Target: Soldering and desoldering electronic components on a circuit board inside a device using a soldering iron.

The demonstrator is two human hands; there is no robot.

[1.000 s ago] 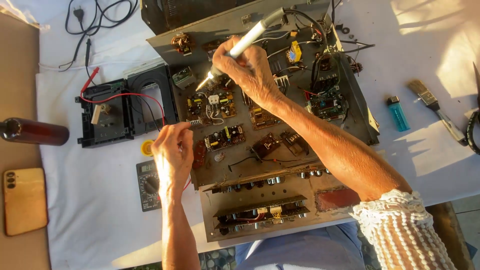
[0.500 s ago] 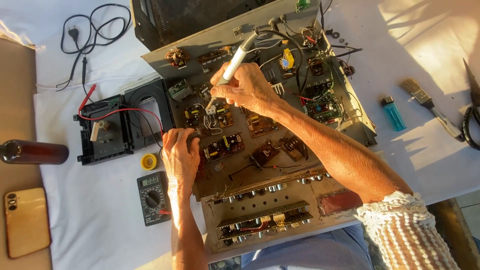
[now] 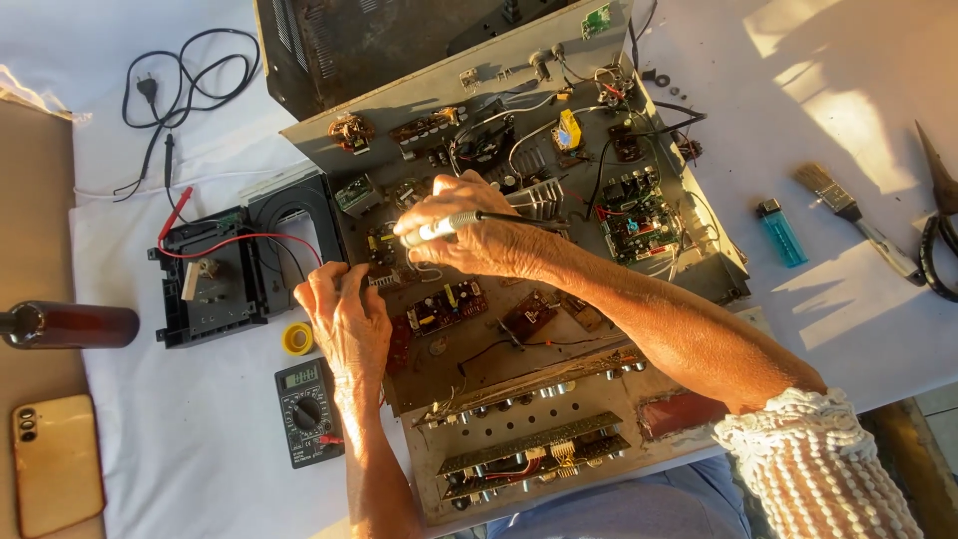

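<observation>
A: Head view shows your right hand [image 3: 477, 232] closed around a pen-shaped tool [image 3: 439, 229], lying nearly flat over the circuit boards in the opened chassis [image 3: 519, 299]. Your left hand [image 3: 344, 319] rests curled at the chassis's left edge; I cannot tell whether it pinches anything.

B: How far along are you?

A: The cover is off and boards lie exposed; a multimeter [image 3: 307, 411] sits just below your left hand. The tool's tip is hidden behind your fingers, so contact with any joint is unclear.
</observation>
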